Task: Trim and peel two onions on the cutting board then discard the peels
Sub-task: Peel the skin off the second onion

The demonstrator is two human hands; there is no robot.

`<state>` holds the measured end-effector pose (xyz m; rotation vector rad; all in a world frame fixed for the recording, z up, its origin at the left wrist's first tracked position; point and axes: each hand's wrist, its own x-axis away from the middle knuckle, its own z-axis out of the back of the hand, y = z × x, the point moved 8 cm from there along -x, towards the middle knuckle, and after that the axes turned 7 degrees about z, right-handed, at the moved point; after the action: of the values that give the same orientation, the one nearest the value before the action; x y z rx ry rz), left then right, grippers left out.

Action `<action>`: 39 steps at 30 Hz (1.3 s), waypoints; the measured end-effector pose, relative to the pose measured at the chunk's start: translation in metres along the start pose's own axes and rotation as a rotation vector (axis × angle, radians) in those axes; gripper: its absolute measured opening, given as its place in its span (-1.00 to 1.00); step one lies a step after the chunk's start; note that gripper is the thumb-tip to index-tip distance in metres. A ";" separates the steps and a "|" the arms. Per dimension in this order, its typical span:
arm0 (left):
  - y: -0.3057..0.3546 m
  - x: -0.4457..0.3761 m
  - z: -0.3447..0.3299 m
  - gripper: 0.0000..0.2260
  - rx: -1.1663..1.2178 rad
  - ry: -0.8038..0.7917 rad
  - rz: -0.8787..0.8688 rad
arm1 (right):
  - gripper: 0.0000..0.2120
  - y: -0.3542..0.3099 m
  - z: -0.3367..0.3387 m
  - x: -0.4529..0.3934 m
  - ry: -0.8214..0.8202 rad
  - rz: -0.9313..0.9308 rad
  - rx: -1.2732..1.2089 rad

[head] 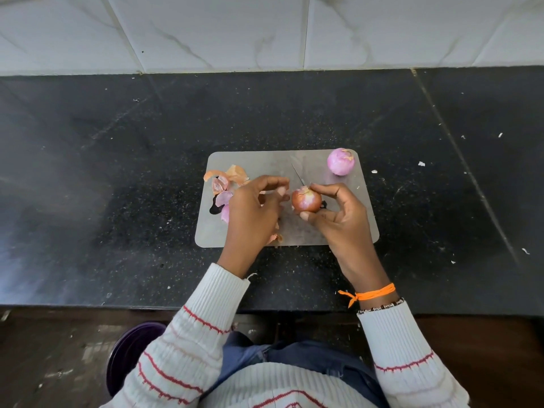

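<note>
A: Desk (117, 172) first — black stone, speckled, white scraps scattered at its right side. Steel cutting board (294, 231) lies centred on it, near the front edge.

B: Onions?

A: Two. Peeled onion (341, 161) sits alone at the board's far right corner, pale pink, bare but for a scrap of skin at its top. Second onion (306, 199) is over the board's middle, brown skin mostly on, top partly stripped.

B: Hands?

A: Right hand (344, 222) grips the second onion, thumb below, fingers curled over it. Left hand (256, 204) is just beside it, fingers curled; whether they pinch a bit of skin cannot be told.

B: Smaller items?

A: Loose peels (226, 179) heaped at the board's left edge, one more near the front edge. Knife (298, 174) shows only its blade tip, behind the hands.

B: Progress?

A: Judged roughly halfway. One onion done, the other mid-peel. Peels not yet discarded; a purple bin (129, 354) stands on the floor below.
</note>
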<state>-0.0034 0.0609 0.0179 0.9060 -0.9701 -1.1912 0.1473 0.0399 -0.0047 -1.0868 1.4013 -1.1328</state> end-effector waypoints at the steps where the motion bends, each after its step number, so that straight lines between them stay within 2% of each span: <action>1: 0.004 0.001 -0.001 -0.84 -0.007 -0.012 -0.028 | -0.64 0.000 -0.001 0.000 -0.008 0.002 0.012; 3: 0.009 0.002 -0.005 -0.81 -0.057 -0.030 -0.074 | -0.63 0.001 -0.004 0.001 -0.032 0.010 0.041; 5: 0.010 0.003 -0.006 -0.87 -0.102 0.005 -0.096 | -0.63 0.001 -0.007 0.001 -0.059 0.025 0.078; 9: -0.002 -0.002 0.003 -0.95 -0.042 0.083 -0.010 | -0.64 0.003 -0.005 0.000 -0.048 -0.002 0.064; 11: -0.007 -0.005 0.006 -0.92 -0.045 0.069 0.027 | -0.63 0.004 -0.002 -0.003 -0.031 -0.005 0.043; 14: -0.004 -0.005 0.003 -0.83 -0.075 0.014 -0.008 | -0.63 0.006 0.001 -0.006 -0.020 -0.004 0.022; 19: 0.005 -0.002 -0.003 -0.90 -0.081 -0.008 -0.031 | -0.62 0.007 0.001 -0.007 -0.040 -0.004 -0.008; 32: 0.010 -0.003 -0.006 -0.93 -0.094 -0.009 -0.077 | -0.64 0.001 0.002 -0.014 0.021 0.141 0.203; 39: 0.001 -0.008 0.000 -0.96 -0.039 0.007 0.003 | -0.62 0.005 -0.003 -0.012 0.014 0.000 -0.021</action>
<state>-0.0044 0.0685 0.0177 0.8774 -0.9393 -1.1993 0.1449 0.0529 -0.0079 -1.0955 1.4273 -1.1297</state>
